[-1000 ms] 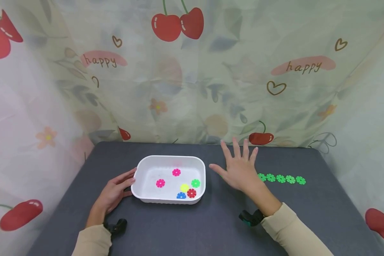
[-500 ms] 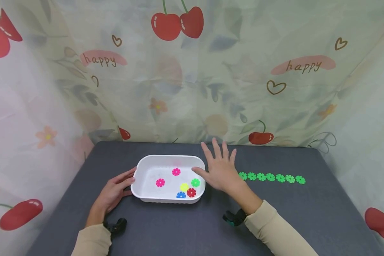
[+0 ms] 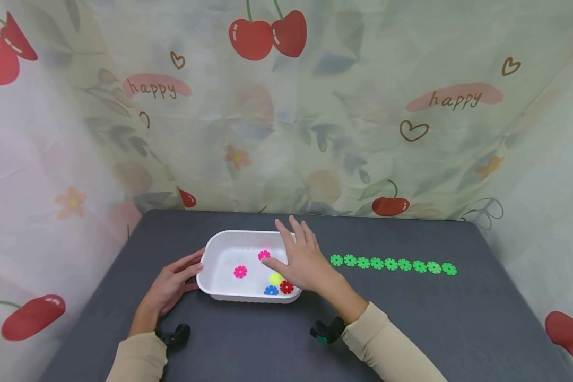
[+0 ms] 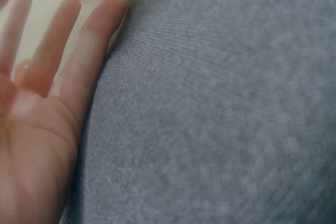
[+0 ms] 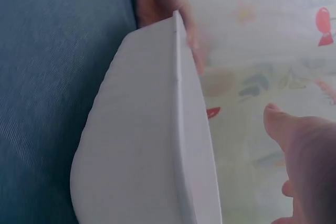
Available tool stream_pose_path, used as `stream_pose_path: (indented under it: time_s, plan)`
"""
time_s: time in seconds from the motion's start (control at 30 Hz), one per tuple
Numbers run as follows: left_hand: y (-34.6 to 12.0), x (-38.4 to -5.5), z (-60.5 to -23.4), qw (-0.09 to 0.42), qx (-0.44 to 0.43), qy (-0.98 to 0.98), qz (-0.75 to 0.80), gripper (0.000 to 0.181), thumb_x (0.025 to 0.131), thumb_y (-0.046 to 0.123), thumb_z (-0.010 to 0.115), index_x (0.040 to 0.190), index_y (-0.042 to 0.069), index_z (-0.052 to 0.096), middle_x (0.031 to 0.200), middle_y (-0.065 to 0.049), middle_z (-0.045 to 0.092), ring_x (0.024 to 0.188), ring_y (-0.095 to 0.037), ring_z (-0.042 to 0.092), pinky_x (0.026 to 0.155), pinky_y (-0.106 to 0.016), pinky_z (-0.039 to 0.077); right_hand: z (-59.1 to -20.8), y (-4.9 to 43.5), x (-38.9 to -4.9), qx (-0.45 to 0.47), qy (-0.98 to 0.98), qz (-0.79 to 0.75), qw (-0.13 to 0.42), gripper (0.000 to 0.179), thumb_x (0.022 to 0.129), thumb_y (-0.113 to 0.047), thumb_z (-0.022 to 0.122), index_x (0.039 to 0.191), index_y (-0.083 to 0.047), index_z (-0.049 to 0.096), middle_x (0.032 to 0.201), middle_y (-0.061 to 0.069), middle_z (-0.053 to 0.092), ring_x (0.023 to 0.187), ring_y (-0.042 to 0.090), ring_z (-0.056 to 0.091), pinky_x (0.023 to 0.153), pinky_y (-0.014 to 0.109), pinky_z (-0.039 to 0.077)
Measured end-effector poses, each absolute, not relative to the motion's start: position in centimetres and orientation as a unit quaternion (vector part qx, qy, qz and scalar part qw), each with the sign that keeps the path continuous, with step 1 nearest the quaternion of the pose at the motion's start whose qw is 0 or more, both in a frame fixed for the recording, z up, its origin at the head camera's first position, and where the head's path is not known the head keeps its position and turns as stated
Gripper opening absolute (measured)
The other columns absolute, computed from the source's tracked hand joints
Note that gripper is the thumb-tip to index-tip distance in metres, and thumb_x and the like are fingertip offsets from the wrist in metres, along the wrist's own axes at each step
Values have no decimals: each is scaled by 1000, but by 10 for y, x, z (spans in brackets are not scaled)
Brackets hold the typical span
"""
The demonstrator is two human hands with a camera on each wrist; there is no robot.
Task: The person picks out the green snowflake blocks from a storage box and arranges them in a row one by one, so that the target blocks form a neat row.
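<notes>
My left hand rests against the left end of a white plastic tub, its fairly straight fingers touching the wall and rim. Inside the tub lie two pink notched discs, a yellow disc, a red disc and a blue disc. Over the tub's right side hovers my right hand, fingers apart and thumb out, with nothing visible between them. It hides the tub's right rim. In the right wrist view its thumb stands clear of the tub wall.
A straight row of several green notched discs lies on the dark grey table, right of the tub. Behind the table's far edge hangs a cherry-patterned curtain. Each wrist wears a black camera.
My right hand has moved left from over the green row to above the tub, uncovering more green discs. It now covers the green disc in the tub. The left hand has stayed put.
</notes>
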State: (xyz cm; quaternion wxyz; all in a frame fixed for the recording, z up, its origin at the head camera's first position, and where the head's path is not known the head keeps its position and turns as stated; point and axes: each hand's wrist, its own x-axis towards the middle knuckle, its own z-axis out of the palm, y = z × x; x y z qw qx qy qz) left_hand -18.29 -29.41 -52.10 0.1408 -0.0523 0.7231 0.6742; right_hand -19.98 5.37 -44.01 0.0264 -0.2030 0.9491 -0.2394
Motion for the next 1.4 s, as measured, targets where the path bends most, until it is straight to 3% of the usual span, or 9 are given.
stream_pose_path:
  time_s: [0.3,0.9,1.17,1.4]
  plan:
    - [-294,-182,-523,138,-48,717,681,68,99,30,69,158,17,39,146,13,56,117,2,63,97,-37,59,-446,34,-195,-222,918,-326,47,91,94,-61,61,165,-28,16,171,8,13,156,37,15,117,66,35]
    - [-294,-183,-522,140,-46,722,677,68,99,32,69,158,19,39,147,10,54,117,1,62,97,-36,59,-459,11,-198,-179,903,-372,119,88,95,-64,57,164,-26,18,171,10,11,148,48,26,115,60,38]
    - [-294,-183,-521,136,-53,718,681,70,97,32,70,158,18,39,143,13,56,116,2,62,95,-35,59,-464,9,-196,-171,909,-362,117,86,93,-63,60,162,-25,24,159,8,27,137,36,36,109,50,46]
    - [-295,-184,-523,138,-47,715,684,69,98,30,70,158,17,39,138,17,58,116,1,63,95,-36,59,-466,9,-199,-187,901,-366,135,87,93,-61,62,162,-24,24,156,8,31,131,33,40,105,47,46]
